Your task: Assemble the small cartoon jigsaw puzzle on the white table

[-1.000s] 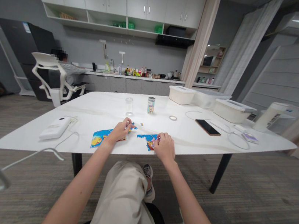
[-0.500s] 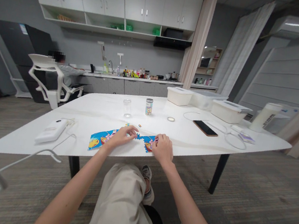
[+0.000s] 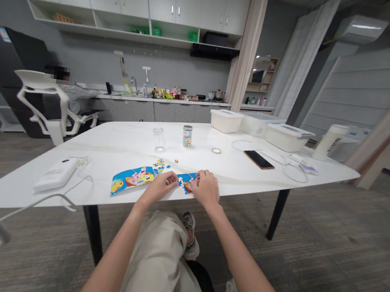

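A partly joined jigsaw puzzle point(image 3: 187, 184), blue with a cartoon boat, lies near the table's front edge between my hands. The fingers of my right hand point(image 3: 207, 190) are closed on its right side and cover part of it. My left hand point(image 3: 158, 190) is closed too, its fingertips pinched at the puzzle's knobbed left edge; what lies under them is mostly hidden. Left of it rests a blue picture sheet point(image 3: 129, 180) with yellow and pink cartoon figures, its front edge bent. Loose puzzle pieces point(image 3: 159, 164) form a small heap behind my left hand.
Farther back on the white table point(image 3: 126, 146) stand a clear jar point(image 3: 158, 139) and a printed can point(image 3: 187, 136), with a round lid point(image 3: 216, 151) beside them. Rightward are a phone point(image 3: 259, 159), cables, lidded bins point(image 3: 226, 121) and a tall bottle point(image 3: 329, 142). A white device point(image 3: 56, 175) lies left.
The view has swung right, so the table appears farther left. My left hand has drawn down and its fingers have closed at the puzzle's edge, uncovering the loose pieces. My right hand stays on the puzzle.
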`<state>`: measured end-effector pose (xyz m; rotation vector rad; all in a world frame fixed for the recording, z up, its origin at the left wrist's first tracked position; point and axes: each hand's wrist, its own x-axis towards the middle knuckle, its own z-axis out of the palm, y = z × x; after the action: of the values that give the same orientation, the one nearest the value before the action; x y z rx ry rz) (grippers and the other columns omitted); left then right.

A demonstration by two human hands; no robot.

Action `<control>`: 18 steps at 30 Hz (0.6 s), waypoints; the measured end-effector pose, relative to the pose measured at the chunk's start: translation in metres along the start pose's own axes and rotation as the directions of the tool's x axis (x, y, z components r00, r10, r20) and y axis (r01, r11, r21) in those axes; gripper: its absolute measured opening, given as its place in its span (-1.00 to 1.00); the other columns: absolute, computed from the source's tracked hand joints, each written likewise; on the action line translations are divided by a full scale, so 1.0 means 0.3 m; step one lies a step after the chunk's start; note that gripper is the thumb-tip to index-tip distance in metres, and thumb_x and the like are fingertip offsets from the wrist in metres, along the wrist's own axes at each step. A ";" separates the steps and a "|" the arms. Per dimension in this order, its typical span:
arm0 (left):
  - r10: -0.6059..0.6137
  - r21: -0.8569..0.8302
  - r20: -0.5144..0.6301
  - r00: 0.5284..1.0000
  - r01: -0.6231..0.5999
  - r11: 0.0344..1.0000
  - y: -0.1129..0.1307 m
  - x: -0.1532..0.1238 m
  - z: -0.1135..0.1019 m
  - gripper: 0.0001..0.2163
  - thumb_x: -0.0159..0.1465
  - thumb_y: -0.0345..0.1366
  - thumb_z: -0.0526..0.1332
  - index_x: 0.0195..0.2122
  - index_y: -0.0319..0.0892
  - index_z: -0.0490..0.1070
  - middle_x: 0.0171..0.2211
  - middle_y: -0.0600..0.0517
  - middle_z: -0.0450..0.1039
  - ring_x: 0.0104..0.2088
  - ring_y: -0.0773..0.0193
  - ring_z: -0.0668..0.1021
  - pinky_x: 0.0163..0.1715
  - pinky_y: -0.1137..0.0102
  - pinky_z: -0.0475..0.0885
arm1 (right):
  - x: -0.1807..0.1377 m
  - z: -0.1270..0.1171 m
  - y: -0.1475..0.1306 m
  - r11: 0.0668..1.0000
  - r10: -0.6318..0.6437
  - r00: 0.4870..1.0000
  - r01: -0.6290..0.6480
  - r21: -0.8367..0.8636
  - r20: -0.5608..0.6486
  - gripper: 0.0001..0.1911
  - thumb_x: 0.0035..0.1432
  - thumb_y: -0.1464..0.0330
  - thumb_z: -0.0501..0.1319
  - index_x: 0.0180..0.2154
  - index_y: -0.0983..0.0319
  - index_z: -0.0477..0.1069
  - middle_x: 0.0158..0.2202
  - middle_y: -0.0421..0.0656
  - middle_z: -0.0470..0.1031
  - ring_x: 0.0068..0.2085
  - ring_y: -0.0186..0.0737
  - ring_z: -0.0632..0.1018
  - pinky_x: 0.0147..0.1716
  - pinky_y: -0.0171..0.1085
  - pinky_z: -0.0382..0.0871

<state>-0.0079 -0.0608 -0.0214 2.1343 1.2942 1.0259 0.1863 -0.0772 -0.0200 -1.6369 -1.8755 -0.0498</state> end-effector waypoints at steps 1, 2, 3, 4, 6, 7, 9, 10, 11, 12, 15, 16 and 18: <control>-0.008 0.006 -0.015 1.000 0.008 1.000 -0.001 0.004 0.003 -0.84 0.17 -0.16 0.21 -0.37 -0.14 0.41 -0.47 0.08 0.48 -0.43 0.27 0.49 -0.38 0.38 0.40 | -0.001 -0.003 -0.001 1.000 -0.010 1.000 0.009 0.004 0.005 -0.83 0.20 0.44 0.08 -0.19 0.23 0.41 -0.14 -0.05 0.48 -0.08 -0.11 0.42 -0.07 -0.18 0.20; -0.020 0.011 -0.032 0.999 0.021 1.000 0.000 0.007 0.005 -0.86 0.16 -0.18 0.22 -0.38 -0.14 0.41 -0.49 0.08 0.46 -0.44 0.28 0.49 -0.38 0.38 0.40 | -0.003 -0.005 -0.001 1.000 -0.026 1.000 0.026 0.011 0.011 -0.83 0.21 0.44 0.08 -0.19 0.23 0.41 -0.14 -0.06 0.49 -0.07 -0.12 0.43 -0.07 -0.19 0.20; -0.035 0.012 -0.047 0.998 0.036 0.999 0.001 0.010 0.008 -0.88 0.15 -0.21 0.22 -0.39 -0.14 0.40 -0.50 0.09 0.45 -0.45 0.28 0.48 -0.38 0.38 0.40 | -0.005 -0.008 0.000 0.999 -0.046 0.999 0.046 0.018 0.016 -0.82 0.21 0.44 0.07 -0.20 0.23 0.41 -0.14 -0.06 0.49 -0.07 -0.12 0.43 -0.07 -0.19 0.20; -0.051 0.010 -0.060 0.997 0.052 0.999 0.003 0.013 0.012 -0.90 0.14 -0.23 0.22 -0.40 -0.15 0.40 -0.50 0.09 0.45 -0.45 0.28 0.48 -0.37 0.38 0.40 | -0.006 -0.010 0.001 0.997 -0.067 0.997 0.067 0.024 0.022 -0.82 0.22 0.45 0.06 -0.20 0.23 0.41 -0.14 -0.07 0.50 -0.07 -0.13 0.43 -0.07 -0.19 0.20; -0.077 -0.002 -0.073 0.994 0.077 0.997 0.009 0.013 0.020 -0.92 0.13 -0.27 0.22 -0.41 -0.15 0.40 -0.50 0.09 0.46 -0.44 0.28 0.49 -0.36 0.38 0.41 | -0.008 -0.013 0.003 0.994 -0.102 0.994 0.101 0.030 0.027 -0.81 0.22 0.46 0.05 -0.21 0.22 0.41 -0.14 -0.08 0.50 -0.07 -0.14 0.44 -0.07 -0.19 0.19; -0.084 -0.003 -0.079 0.993 0.084 0.996 0.012 0.011 0.026 -0.92 0.14 -0.27 0.22 -0.41 -0.15 0.40 -0.50 0.09 0.46 -0.44 0.27 0.49 -0.36 0.38 0.41 | -0.009 -0.013 0.005 0.993 -0.113 0.993 0.112 0.029 0.030 -0.81 0.22 0.46 0.04 -0.21 0.22 0.41 -0.14 -0.08 0.50 -0.07 -0.14 0.44 -0.07 -0.20 0.19; -0.082 0.023 -0.104 0.991 0.084 0.996 0.019 0.003 0.038 -0.93 0.16 -0.28 0.21 -0.39 -0.15 0.41 -0.51 0.09 0.45 -0.45 0.27 0.49 -0.36 0.37 0.41 | -0.009 -0.012 0.008 0.993 -0.118 0.992 0.118 0.025 0.035 -0.81 0.22 0.46 0.05 -0.21 0.22 0.41 -0.14 -0.08 0.51 -0.07 -0.14 0.44 -0.08 -0.20 0.19; -0.070 0.049 -0.119 0.990 0.076 0.996 0.022 -0.002 0.044 -0.93 0.18 -0.28 0.21 -0.38 -0.14 0.41 -0.50 0.09 0.45 -0.44 0.26 0.49 -0.35 0.36 0.41 | -0.010 -0.011 0.009 0.993 -0.117 0.992 0.116 0.023 0.037 -0.81 0.22 0.46 0.05 -0.20 0.22 0.41 -0.14 -0.08 0.51 -0.07 -0.14 0.44 -0.08 -0.20 0.19; -0.052 0.080 -0.129 0.990 0.062 0.995 0.026 -0.008 0.050 -0.94 0.19 -0.29 0.21 -0.37 -0.14 0.42 -0.48 0.08 0.46 -0.43 0.26 0.49 -0.33 0.35 0.41 | -0.010 -0.010 0.010 0.993 -0.113 0.993 0.112 0.021 0.038 -0.82 0.22 0.45 0.05 -0.20 0.22 0.41 -0.14 -0.08 0.51 -0.06 -0.14 0.44 -0.08 -0.20 0.19; -0.031 0.112 -0.136 0.990 0.047 0.993 0.029 -0.013 0.055 -0.95 0.21 -0.29 0.21 -0.36 -0.13 0.42 -0.46 0.07 0.46 -0.41 0.25 0.49 -0.30 0.34 0.41 | -0.010 -0.008 0.010 0.994 -0.109 0.993 0.108 0.019 0.041 -0.82 0.22 0.45 0.05 -0.20 0.22 0.41 -0.14 -0.08 0.51 -0.06 -0.14 0.44 -0.08 -0.20 0.19; 0.008 0.198 -0.143 0.990 0.021 0.980 0.038 -0.026 0.066 -0.95 0.24 -0.32 0.21 -0.32 -0.12 0.45 -0.36 0.02 0.47 -0.32 0.20 0.52 -0.21 0.31 0.42 | -0.008 -0.005 0.011 0.995 -0.100 0.994 0.100 0.013 0.052 -0.81 0.22 0.45 0.05 -0.20 0.22 0.41 -0.14 -0.08 0.51 -0.06 -0.13 0.43 -0.08 -0.20 0.19; 0.008 0.221 -0.147 0.989 0.025 0.975 0.042 -0.030 0.068 -0.94 0.25 -0.32 0.20 -0.30 -0.12 0.46 -0.33 0.01 0.47 -0.29 0.19 0.52 -0.18 0.30 0.42 | -0.007 -0.004 0.012 0.995 -0.098 0.994 0.097 0.010 0.057 -0.81 0.22 0.45 0.05 -0.20 0.22 0.41 -0.14 -0.08 0.51 -0.06 -0.13 0.43 -0.08 -0.20 0.19; 0.013 0.258 -0.157 0.988 0.028 0.966 0.051 -0.038 0.070 -0.90 0.29 -0.32 0.18 -0.23 -0.13 0.48 -0.26 -0.03 0.48 -0.25 0.16 0.54 -0.14 0.28 0.42 | -0.005 -0.003 0.013 0.995 -0.095 0.993 0.095 0.006 0.065 -0.81 0.22 0.45 0.05 -0.20 0.22 0.41 -0.13 -0.08 0.50 -0.06 -0.13 0.43 -0.09 -0.19 0.19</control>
<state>0.0138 -0.0779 -0.0283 2.2724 1.5883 1.0923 0.1903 -0.0781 -0.0214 -1.5637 -2.0014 -0.0342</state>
